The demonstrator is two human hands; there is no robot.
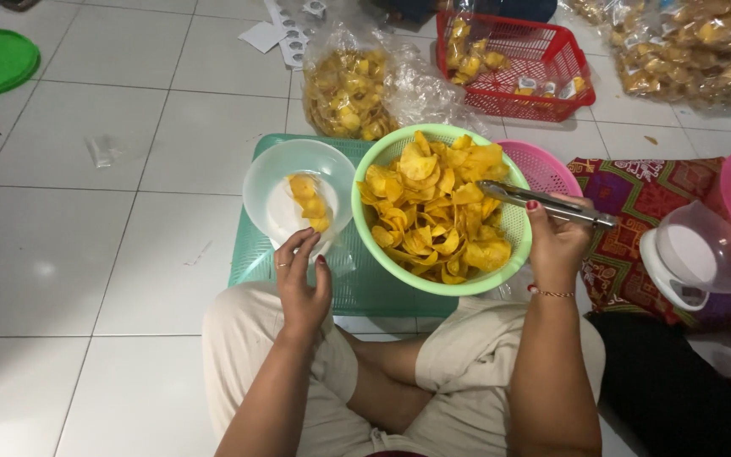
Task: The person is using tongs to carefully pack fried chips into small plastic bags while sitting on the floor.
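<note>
A: Tongs [543, 203]?
B: Gripped in right hand [556, 241], tips over chips [433, 211] in green basket [467, 283], ready to pinch.
A: Left hand [302, 275]?
B: Loosely curled, steadying clear bowl [268, 182] at mat's [251, 254] left edge.

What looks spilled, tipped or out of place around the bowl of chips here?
Nothing is spilled. The chips sit inside the green bowl and the clear bowl. The only oddities: a scrap of clear wrapper lies loose on the floor tiles, and papers are scattered beyond the chip bag.
</note>
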